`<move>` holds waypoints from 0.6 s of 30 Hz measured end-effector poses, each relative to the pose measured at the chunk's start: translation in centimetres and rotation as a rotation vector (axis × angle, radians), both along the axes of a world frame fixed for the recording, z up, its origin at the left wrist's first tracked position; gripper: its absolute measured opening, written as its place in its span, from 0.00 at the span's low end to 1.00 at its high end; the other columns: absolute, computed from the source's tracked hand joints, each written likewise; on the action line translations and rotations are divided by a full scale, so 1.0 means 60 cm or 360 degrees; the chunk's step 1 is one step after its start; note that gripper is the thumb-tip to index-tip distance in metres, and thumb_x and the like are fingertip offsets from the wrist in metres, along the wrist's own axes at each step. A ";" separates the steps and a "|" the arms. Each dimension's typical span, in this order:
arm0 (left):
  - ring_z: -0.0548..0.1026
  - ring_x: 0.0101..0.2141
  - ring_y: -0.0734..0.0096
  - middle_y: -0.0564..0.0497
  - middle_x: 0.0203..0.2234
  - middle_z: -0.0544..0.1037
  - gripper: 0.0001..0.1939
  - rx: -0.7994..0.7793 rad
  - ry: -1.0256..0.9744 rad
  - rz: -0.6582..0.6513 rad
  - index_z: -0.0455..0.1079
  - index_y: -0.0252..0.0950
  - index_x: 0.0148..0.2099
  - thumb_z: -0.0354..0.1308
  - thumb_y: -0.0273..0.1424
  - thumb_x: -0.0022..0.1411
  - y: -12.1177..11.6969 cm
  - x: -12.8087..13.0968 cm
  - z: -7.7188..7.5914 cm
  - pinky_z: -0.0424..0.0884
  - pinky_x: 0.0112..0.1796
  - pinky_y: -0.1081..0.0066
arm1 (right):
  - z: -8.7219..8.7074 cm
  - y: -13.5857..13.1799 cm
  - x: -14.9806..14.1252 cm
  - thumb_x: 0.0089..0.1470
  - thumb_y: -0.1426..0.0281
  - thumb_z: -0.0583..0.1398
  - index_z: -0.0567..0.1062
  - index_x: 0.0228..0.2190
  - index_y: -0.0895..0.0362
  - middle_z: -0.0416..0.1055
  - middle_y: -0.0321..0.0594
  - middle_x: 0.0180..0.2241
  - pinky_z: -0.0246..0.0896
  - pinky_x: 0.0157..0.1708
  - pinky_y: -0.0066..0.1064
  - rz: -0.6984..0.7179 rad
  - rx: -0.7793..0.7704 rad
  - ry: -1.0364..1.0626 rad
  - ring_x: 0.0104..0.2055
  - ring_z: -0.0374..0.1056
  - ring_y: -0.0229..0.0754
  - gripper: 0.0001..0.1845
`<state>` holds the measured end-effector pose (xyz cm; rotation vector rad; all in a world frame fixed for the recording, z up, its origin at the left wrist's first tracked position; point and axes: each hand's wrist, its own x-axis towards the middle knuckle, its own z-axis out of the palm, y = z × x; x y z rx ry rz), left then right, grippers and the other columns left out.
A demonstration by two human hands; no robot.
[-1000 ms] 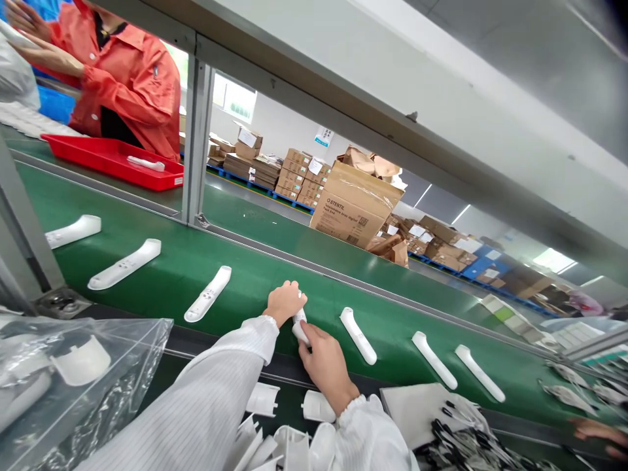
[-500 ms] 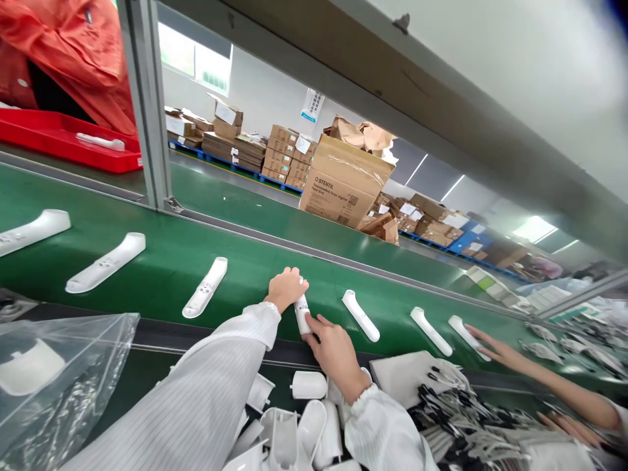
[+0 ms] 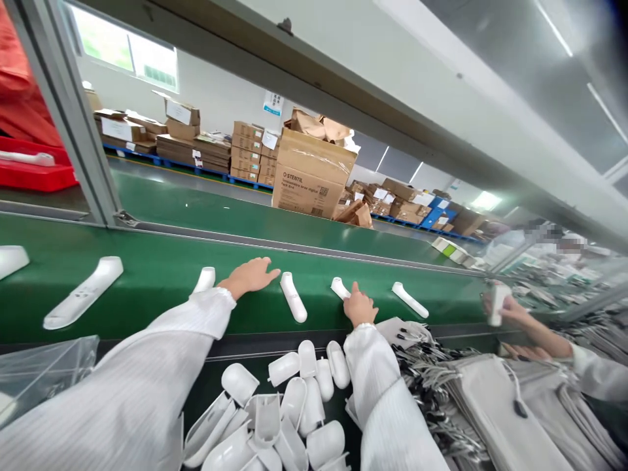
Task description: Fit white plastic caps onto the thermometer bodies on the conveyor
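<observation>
White, bent handheld devices, like slim thermometer bodies, lie spaced along the green conveyor belt (image 3: 161,297). My left hand (image 3: 251,275) hovers over the belt, fingers stretched to the right and nothing in them. Just left of it is one device (image 3: 205,279), partly covered by my sleeve; another device (image 3: 293,297) lies to its right. My right hand (image 3: 360,306) is at the lower end of a third device (image 3: 339,288), its visible fingers apart; the hand hides that end. Below my hands is a pile of white plastic covers (image 3: 267,418).
At right, another person's hand (image 3: 515,311) holds a white device upright. Grey fabric pouches with black-tipped cords (image 3: 510,399) are heaped at lower right. A clear plastic bag (image 3: 49,366) lies at left. A metal post (image 3: 73,124) and overhead beam frame the belt; a large carton (image 3: 309,176) stands beyond.
Both hands have let go of the device they were on and moved apart, the right one to another device. The view has shifted, and the other person now has a device lifted.
</observation>
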<state>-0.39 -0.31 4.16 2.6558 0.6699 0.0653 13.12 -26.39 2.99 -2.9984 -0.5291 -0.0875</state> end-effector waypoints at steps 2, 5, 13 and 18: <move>0.71 0.52 0.54 0.41 0.56 0.71 0.28 0.0105 0.0011 0.0018 0.68 0.37 0.57 0.45 0.48 0.65 0.022 -0.030 0.014 0.67 0.50 0.61 | -0.014 0.004 0.008 0.62 0.72 0.50 0.63 0.61 0.57 0.71 0.59 0.50 0.61 0.46 0.51 -0.0040 -0.0035 -0.0001 0.53 0.66 0.59 0.26; 0.70 0.53 0.55 0.43 0.56 0.72 0.23 0.0255 -0.0032 0.0090 0.71 0.39 0.54 0.45 0.43 0.64 0.049 -0.070 0.033 0.67 0.51 0.61 | -0.027 0.022 -0.002 0.62 0.71 0.49 0.62 0.61 0.58 0.70 0.59 0.49 0.61 0.44 0.45 0.0054 -0.0069 -0.0059 0.52 0.67 0.57 0.26; 0.71 0.52 0.54 0.44 0.53 0.73 0.24 0.0304 0.0119 0.0115 0.71 0.40 0.53 0.47 0.46 0.62 0.100 -0.124 0.007 0.67 0.50 0.63 | -0.019 0.020 -0.005 0.61 0.67 0.52 0.56 0.65 0.44 0.72 0.48 0.44 0.61 0.39 0.37 0.0516 -0.0344 -0.0154 0.41 0.73 0.51 0.32; 0.71 0.49 0.57 0.47 0.49 0.74 0.21 0.0360 -0.0015 0.0107 0.71 0.40 0.50 0.48 0.45 0.63 0.087 -0.113 -0.040 0.66 0.50 0.65 | -0.028 0.008 0.024 0.63 0.65 0.48 0.55 0.65 0.46 0.72 0.51 0.46 0.59 0.42 0.41 0.0500 -0.0407 -0.0132 0.46 0.70 0.56 0.30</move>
